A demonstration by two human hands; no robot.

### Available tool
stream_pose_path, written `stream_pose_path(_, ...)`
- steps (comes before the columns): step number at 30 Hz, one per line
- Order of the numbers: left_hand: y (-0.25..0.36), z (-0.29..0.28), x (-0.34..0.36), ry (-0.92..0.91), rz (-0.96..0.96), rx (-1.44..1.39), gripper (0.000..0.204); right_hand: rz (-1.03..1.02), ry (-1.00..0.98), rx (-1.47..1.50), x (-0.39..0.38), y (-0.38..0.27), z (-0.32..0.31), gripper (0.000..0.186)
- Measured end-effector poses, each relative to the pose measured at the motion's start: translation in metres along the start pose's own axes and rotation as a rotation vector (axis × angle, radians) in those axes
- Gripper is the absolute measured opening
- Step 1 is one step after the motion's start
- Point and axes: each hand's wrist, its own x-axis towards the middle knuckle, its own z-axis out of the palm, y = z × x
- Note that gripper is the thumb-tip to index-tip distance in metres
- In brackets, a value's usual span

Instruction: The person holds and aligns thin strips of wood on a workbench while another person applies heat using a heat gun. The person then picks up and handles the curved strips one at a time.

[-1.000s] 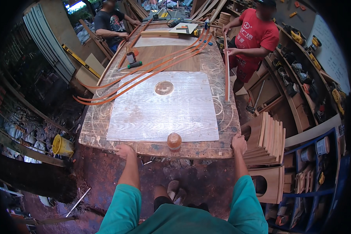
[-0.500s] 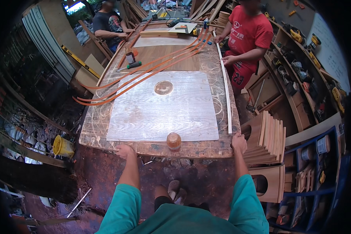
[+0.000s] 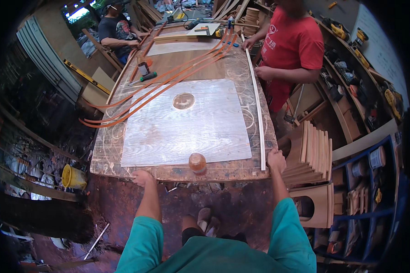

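Note:
My left hand (image 3: 143, 178) is closed on the near edge of a worn wooden workbench (image 3: 105, 159), left of the middle. At the near right corner my right hand (image 3: 276, 161) grips the same bench. On top lies a grey wood-grain panel (image 3: 187, 132) with a round cut-out (image 3: 183, 101). A jar of amber-brown contents (image 3: 197, 163) stands at its near edge, between my hands. Along the right side runs a long pale strip (image 3: 258, 104), its near end close to my right hand. Long orange bands (image 3: 168, 83) arch over the panel's far left part.
A person in red (image 3: 294, 50) stands at the right with hands by the strip; another in dark clothes (image 3: 118, 32) works at the far left. A screwdriver (image 3: 148, 77) and bottle (image 3: 143, 68) sit on the bench. Stacked wooden pieces (image 3: 305, 150) stand beside my right hand.
The pale strip has slid toward me along the bench's right side. The person in red has come nearer and leans in. Both my hands stay on the bench edge.

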Motion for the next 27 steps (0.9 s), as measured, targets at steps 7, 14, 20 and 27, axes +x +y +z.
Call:
stream_pose_path(7,0.001,-0.004,-0.003,-0.037,-0.002,0.001,0.068,-0.001,0.015,0.008,0.001,0.001,0.002,0.056)
stream_pose_path(14,0.004,-0.005,-0.005,-0.033,-0.008,0.008,0.067,0.018,-0.012,0.001,0.001,0.000,0.001,0.058)
stream_pose_path(20,0.006,-0.008,-0.009,-0.030,-0.011,0.002,0.067,0.118,-0.075,0.128,0.009,0.005,-0.003,0.069)
stream_pose_path(27,0.004,-0.007,-0.006,-0.041,-0.009,-0.013,0.068,0.115,-0.102,0.142,0.006,0.002,-0.009,0.087)
